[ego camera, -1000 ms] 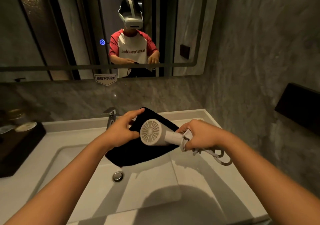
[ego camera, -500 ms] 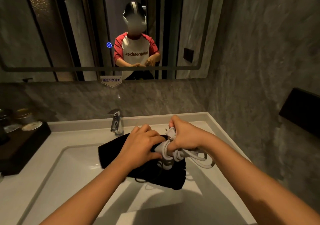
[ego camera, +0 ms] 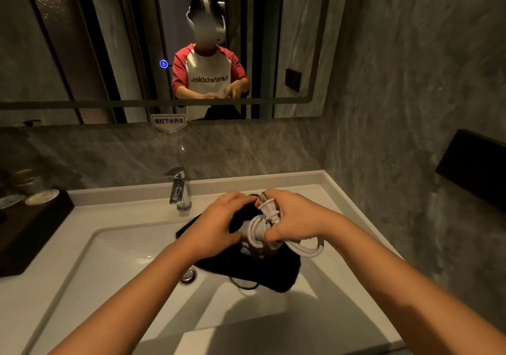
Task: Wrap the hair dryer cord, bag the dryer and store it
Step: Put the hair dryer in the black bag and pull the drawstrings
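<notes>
The hair dryer [ego camera: 256,245] is almost hidden, held over the sink basin [ego camera: 115,267] near the back right of the table [ego camera: 323,204], its white cord [ego camera: 260,231] looped around it and the plug [ego camera: 267,208] sticking up. You seem to be at the bagging step: next, feed the bundle into the black drawstring bag [ego camera: 262,271] draped below. Your right hand [ego camera: 297,220] is closed around the cord coils. Your left hand [ego camera: 216,224], palm down, presses on the bag and dryer; I cannot tell whether its grip is closed.
</notes>
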